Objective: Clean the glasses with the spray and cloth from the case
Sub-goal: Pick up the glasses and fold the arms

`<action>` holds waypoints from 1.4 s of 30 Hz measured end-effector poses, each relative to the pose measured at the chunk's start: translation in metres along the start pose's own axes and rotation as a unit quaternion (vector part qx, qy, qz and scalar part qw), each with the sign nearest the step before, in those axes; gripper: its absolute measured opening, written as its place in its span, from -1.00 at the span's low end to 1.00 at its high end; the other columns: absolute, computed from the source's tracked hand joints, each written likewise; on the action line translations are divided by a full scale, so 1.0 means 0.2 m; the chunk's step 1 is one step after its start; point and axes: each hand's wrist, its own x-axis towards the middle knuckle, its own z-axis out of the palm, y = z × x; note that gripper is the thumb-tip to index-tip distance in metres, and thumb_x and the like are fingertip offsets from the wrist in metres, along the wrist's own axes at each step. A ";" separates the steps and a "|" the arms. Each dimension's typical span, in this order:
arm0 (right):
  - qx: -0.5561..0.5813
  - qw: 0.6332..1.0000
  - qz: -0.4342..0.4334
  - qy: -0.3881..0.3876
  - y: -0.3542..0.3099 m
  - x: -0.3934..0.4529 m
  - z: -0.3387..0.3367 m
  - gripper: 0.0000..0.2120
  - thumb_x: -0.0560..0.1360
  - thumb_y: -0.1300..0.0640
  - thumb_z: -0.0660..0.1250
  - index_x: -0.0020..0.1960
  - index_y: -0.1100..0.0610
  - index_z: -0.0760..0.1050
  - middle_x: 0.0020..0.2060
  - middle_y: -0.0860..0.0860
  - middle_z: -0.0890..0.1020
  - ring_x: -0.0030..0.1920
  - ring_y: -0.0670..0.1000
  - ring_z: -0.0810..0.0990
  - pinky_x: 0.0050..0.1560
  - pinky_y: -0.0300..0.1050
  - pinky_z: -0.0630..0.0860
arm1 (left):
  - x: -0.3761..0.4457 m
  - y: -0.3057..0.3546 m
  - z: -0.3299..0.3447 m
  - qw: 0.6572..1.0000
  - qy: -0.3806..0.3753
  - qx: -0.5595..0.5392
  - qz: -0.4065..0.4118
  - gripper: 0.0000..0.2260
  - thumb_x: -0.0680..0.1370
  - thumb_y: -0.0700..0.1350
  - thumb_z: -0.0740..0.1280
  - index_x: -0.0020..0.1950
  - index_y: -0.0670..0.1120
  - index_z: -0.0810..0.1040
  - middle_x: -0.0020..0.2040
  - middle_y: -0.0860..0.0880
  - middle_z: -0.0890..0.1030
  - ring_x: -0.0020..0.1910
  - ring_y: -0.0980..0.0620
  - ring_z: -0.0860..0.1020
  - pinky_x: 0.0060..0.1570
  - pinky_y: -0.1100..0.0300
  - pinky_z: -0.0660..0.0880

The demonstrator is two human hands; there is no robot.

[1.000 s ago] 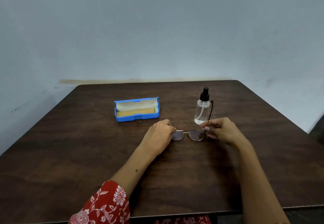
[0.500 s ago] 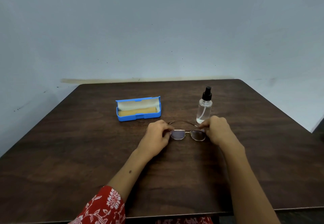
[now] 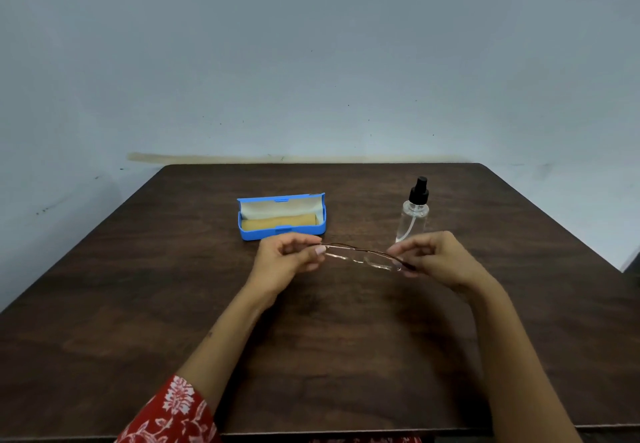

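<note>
You've got the glasses (image 3: 363, 257) up off the table (image 3: 138, 321), held level over its middle. Your left hand (image 3: 284, 262) pinches one end of the frame, your right hand (image 3: 436, 259) pinches the other, fingers curled round the thin metal on both sides. The lenses are hard to make out against the dark wood.

By my reckoning you're at the opening stage: glasses in hand, nothing sprayed, nothing wiped. Next you'll need one hand free for the spray bottle (image 3: 412, 215), standing upright just beyond your right hand, towards the far edge. Mind your knuckles there, it looks easy to topple. The blue case (image 3: 280, 231) sits open just beyond your left hand, the tan cloth (image 3: 277, 222) rolled inside, an easy reach.
</note>
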 end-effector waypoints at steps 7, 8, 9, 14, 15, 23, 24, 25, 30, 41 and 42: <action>0.268 0.960 0.082 -0.012 -0.07 0.11 0.15 -0.90 0.44 0.47 0.29 -0.13 0.36 0.56 -0.32 0.12 0.66 -0.38 -0.06 0.64 -0.34 -0.30 0.58 | -0.01 0.06 -0.17 0.986 0.037 -0.143 -0.078 -0.87 0.44 -0.39 0.35 -0.06 -0.24 0.62 -0.25 -0.12 0.69 -0.28 0.03 0.67 -0.18 0.19 0.64; 0.290 0.953 0.086 -0.012 -0.08 0.13 0.19 -0.91 0.45 0.47 0.28 -0.12 0.38 0.55 -0.32 0.13 0.66 -0.37 -0.06 0.65 -0.33 -0.30 0.59 | -0.01 0.05 -0.19 0.986 0.052 -0.140 -0.078 -0.87 0.44 -0.38 0.36 -0.07 -0.24 0.62 -0.26 -0.11 0.69 -0.28 0.03 0.67 -0.18 0.19 0.64; 0.309 0.947 0.086 -0.015 -0.08 0.16 0.23 -0.91 0.46 0.47 0.27 -0.11 0.39 0.55 -0.33 0.14 0.67 -0.36 -0.05 0.65 -0.32 -0.30 0.59 | -0.01 0.04 -0.21 0.985 0.067 -0.141 -0.076 -0.88 0.44 -0.38 0.36 -0.06 -0.24 0.62 -0.28 -0.11 0.69 -0.28 0.04 0.67 -0.19 0.20 0.64; 0.345 0.937 0.047 -0.038 -0.09 0.23 0.38 -0.89 0.45 0.49 0.26 -0.09 0.40 0.55 -0.26 0.15 0.69 -0.24 -0.03 0.68 -0.20 -0.30 0.60 | 0.03 0.02 -0.31 0.978 0.124 -0.159 -0.061 -0.91 0.47 -0.32 0.37 -0.05 -0.24 0.61 -0.29 -0.10 0.69 -0.28 0.07 0.67 -0.16 0.20 0.63; 0.340 0.939 0.034 -0.037 -0.09 0.25 0.40 -0.87 0.43 0.49 0.28 -0.07 0.39 0.56 -0.26 0.14 0.69 -0.23 -0.03 0.68 -0.18 -0.29 0.60 | 0.04 0.02 -0.32 0.977 0.134 -0.158 -0.060 -0.92 0.47 -0.31 0.37 -0.05 -0.24 0.61 -0.28 -0.11 0.68 -0.28 0.07 0.67 -0.16 0.20 0.63; 0.031 0.987 -0.084 0.130 -0.05 0.44 0.57 -0.85 0.43 0.21 0.44 -0.01 0.16 0.66 -0.14 -0.04 0.64 -0.13 -0.16 0.58 -0.04 -0.25 0.48 | 0.16 0.02 -0.43 0.980 0.188 -0.062 -0.030 -0.85 0.48 -0.30 0.37 0.04 -0.25 0.60 -0.17 -0.14 0.66 -0.28 0.10 0.64 -0.21 0.28 0.62; 0.000 0.985 -0.094 0.144 -0.05 0.46 0.59 -0.85 0.42 0.18 0.45 -0.01 0.13 0.66 -0.07 -0.05 0.61 -0.05 -0.14 0.56 0.04 -0.24 0.45 | 0.18 0.02 -0.44 0.979 0.202 -0.022 -0.023 -0.85 0.48 -0.28 0.38 0.04 -0.23 0.61 -0.15 -0.13 0.66 -0.25 0.09 0.63 -0.20 0.28 0.62; -0.024 0.983 -0.096 0.154 -0.05 0.48 0.60 -0.84 0.43 0.15 0.44 0.00 0.10 0.66 -0.01 -0.05 0.57 0.03 -0.13 0.52 0.09 -0.25 0.41 | 0.20 0.01 -0.44 0.975 0.219 0.027 -0.016 -0.84 0.47 -0.25 0.40 0.05 -0.21 0.63 -0.12 -0.11 0.67 -0.20 0.08 0.62 -0.16 0.25 0.61; -0.092 0.973 -0.089 0.190 -0.03 0.53 0.63 -0.82 0.46 0.13 0.41 0.06 0.09 0.64 0.20 0.02 0.44 0.27 0.01 0.36 0.14 -0.30 0.21 | 0.26 0.00 -0.44 0.937 0.257 0.233 0.036 -0.85 0.45 -0.15 0.43 0.00 -0.11 0.68 -0.07 -0.02 0.66 -0.16 0.15 0.55 -0.08 0.27 0.41; -0.152 0.964 -0.079 0.203 -0.02 0.60 0.64 -0.79 0.48 0.15 0.38 0.10 0.14 0.62 0.25 0.06 0.43 0.29 0.02 0.33 0.15 -0.29 0.20 | 0.35 -0.03 -0.40 0.855 0.264 0.443 0.060 -0.87 0.50 -0.11 0.36 0.00 -0.01 0.68 0.37 -0.09 0.37 0.40 -0.09 0.18 0.31 0.03 0.21; -0.157 0.964 -0.078 0.202 -0.02 0.60 0.64 -0.80 0.48 0.15 0.38 0.10 0.14 0.62 0.25 0.06 0.43 0.29 0.02 0.33 0.16 -0.27 0.21 | 0.35 -0.03 -0.40 0.852 0.257 0.453 0.056 -0.86 0.50 -0.11 0.36 0.02 -0.02 0.67 0.39 -0.09 0.35 0.42 -0.10 0.16 0.33 0.01 0.20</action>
